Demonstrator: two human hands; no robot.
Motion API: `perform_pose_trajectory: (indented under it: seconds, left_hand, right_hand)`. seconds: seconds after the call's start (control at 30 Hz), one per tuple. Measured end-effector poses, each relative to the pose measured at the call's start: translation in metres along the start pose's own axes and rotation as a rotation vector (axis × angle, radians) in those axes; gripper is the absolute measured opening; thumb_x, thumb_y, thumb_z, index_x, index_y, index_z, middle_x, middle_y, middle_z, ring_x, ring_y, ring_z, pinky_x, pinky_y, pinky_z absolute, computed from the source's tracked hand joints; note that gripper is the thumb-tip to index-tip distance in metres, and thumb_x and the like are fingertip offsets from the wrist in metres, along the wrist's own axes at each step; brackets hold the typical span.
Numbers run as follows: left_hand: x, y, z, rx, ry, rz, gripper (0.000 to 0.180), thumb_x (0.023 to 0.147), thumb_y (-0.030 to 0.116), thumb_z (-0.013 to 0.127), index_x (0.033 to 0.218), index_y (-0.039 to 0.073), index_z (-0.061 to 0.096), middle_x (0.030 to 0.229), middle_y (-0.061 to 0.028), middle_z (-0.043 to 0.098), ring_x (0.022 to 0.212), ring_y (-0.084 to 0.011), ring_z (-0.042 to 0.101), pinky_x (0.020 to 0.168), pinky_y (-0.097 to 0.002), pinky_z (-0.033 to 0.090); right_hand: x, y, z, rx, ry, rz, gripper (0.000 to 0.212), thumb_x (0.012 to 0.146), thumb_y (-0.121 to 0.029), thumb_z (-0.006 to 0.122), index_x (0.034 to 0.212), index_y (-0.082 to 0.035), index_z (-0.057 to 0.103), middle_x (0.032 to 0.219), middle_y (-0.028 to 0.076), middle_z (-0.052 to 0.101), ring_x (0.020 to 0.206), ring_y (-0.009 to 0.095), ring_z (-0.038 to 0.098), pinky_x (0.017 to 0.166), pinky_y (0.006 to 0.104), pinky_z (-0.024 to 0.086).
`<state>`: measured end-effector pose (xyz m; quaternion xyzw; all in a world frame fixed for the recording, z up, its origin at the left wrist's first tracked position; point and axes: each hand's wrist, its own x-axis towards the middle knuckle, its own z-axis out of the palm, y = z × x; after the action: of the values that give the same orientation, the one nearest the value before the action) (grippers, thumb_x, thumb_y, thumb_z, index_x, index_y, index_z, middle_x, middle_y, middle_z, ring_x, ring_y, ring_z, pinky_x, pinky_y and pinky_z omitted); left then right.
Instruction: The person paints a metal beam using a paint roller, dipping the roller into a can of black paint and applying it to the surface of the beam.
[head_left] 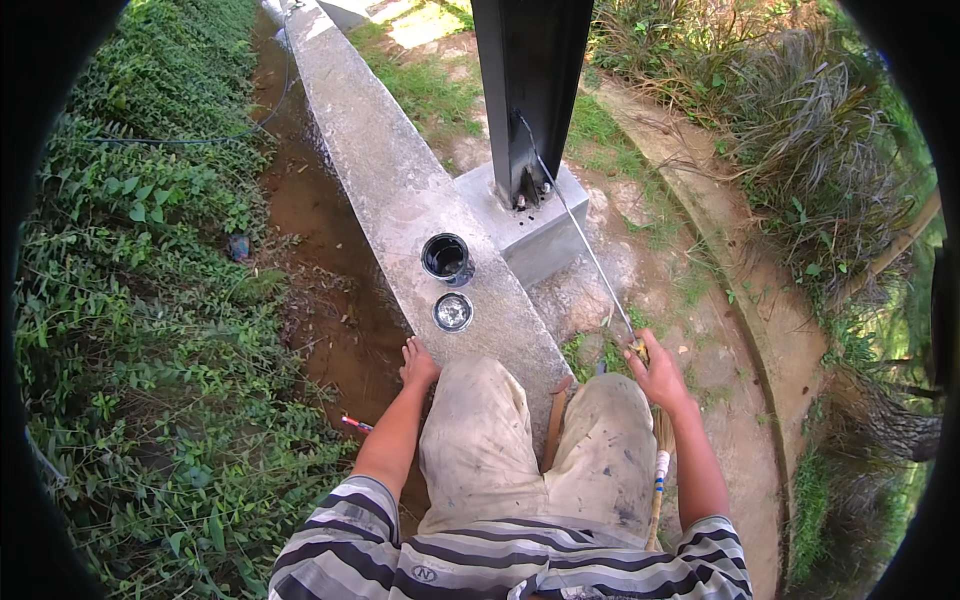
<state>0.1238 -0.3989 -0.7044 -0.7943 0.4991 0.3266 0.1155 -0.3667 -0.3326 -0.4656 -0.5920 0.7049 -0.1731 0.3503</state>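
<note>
Painting the black steel post (pixel 528 90): right hand (pixel 660 375) grips a long thin brush handle (pixel 585 240) reaching its base; left hand (pixel 418 365) presses flat on the grey concrete ledge (pixel 400 190). Reloading from the open black paint can (pixel 446 258) near the post seems due.

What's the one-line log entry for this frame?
left hand on concrete wall | right hand grips long brush handle | paint can open, lid beside

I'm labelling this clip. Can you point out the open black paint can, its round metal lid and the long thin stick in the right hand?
Open black paint can (pixel 446 257): head view, on the dark inside.
Round metal lid (pixel 453 312): head view, its shiny centre.
Long thin stick (pixel 585 240): head view, mid-shaft.
</note>
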Motion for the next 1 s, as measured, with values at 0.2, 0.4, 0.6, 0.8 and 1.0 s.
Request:
perform_pose_trajectory:
  seconds: [0.2, 0.4, 0.6, 0.8, 1.0]
  left_hand:
    - [-0.018, 0.021, 0.018, 0.033, -0.064, 0.019, 0.159, 0.068, 0.043, 0.102, 0.168, -0.005, -0.012, 0.175, -0.0176, 0.031, 0.154, -0.0351, 0.043, 0.116, -0.0537, 0.048]
    - [-0.008, 0.025, 0.013, 0.181, -0.1, -0.043, 0.165, 0.067, 0.051, 0.102, 0.165, -0.01, -0.017, 0.162, -0.0241, 0.049, 0.138, -0.0359, 0.061, 0.107, -0.0476, 0.055]
    - [-0.004, 0.017, 0.008, 0.269, -0.084, 0.031, 0.164, 0.071, 0.06, 0.097, 0.162, -0.014, -0.018, 0.144, -0.0264, 0.065, 0.123, -0.0367, 0.071, 0.101, -0.0459, 0.058]
    - [-0.01, 0.012, -0.004, 0.181, -0.175, 0.125, 0.159, 0.077, 0.06, 0.092, 0.162, -0.011, -0.022, 0.134, -0.0282, 0.071, 0.12, -0.0388, 0.073, 0.101, -0.0485, 0.057]
    - [0.014, -0.08, -0.002, -0.327, -0.093, 0.286, 0.102, 0.093, 0.048, 0.081, 0.169, 0.001, 0.03, 0.144, -0.0313, 0.065, 0.132, -0.0413, 0.067, 0.112, -0.0467, 0.052]
  right_hand:
    - [-0.001, 0.002, -0.063, -0.137, -0.005, -0.076, 0.034, 0.103, -0.027, 0.07, 0.129, -0.008, 0.06, 0.086, 0.024, 0.067, 0.082, 0.043, 0.067, 0.078, 0.0487, 0.051]
    - [0.024, -0.019, -0.114, -0.213, -0.123, -0.016, 0.033, 0.103, -0.028, 0.07, 0.127, -0.008, 0.061, 0.081, 0.022, 0.063, 0.075, 0.039, 0.063, 0.072, 0.0471, 0.048]
    - [0.02, 0.059, -0.064, -0.254, -0.023, -0.086, 0.036, 0.104, -0.031, 0.068, 0.131, -0.008, 0.061, 0.072, 0.021, 0.058, 0.067, 0.039, 0.06, 0.067, 0.0481, 0.045]
    - [0.045, 0.116, 0.012, -0.136, -0.031, 0.018, 0.043, 0.107, -0.036, 0.066, 0.137, -0.006, 0.059, 0.089, 0.027, 0.069, 0.083, 0.047, 0.068, 0.077, 0.0508, 0.051]
    - [0.076, 0.113, 0.052, -0.123, -0.07, -0.055, 0.041, 0.108, -0.035, 0.063, 0.135, -0.005, 0.058, 0.086, 0.03, 0.069, 0.086, 0.054, 0.067, 0.076, 0.0576, 0.049]
